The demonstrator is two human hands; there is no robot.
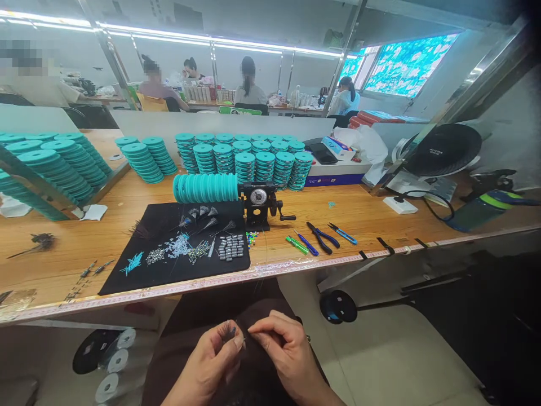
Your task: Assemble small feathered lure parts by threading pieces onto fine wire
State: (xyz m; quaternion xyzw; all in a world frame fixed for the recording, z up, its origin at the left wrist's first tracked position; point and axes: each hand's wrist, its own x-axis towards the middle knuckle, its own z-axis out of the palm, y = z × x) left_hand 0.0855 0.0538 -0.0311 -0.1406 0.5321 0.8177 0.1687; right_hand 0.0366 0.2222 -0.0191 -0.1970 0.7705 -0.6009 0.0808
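Observation:
Both hands are low over my lap, below the wooden table's front edge (296, 265). My left hand (213, 358) is closed in a pinch on a tiny dark piece with a blue tip. My right hand (283, 341) is also pinched, its fingertips meeting the left hand's; a very fine line seems to run between them, too thin to make out. On the table above lies a black mat (177, 270) with small metal parts, weights and feathered bits. Behind it a black hand-crank winder (262, 204) carries a row of teal spools (206, 188).
Stacks of teal spools (245, 158) fill the back of the table and the left side (54, 163). Pliers (322, 235), scissors (343, 233) and pens (301, 243) lie right of the mat. A black fan (442, 149) stands at right. Other people sit at benches behind.

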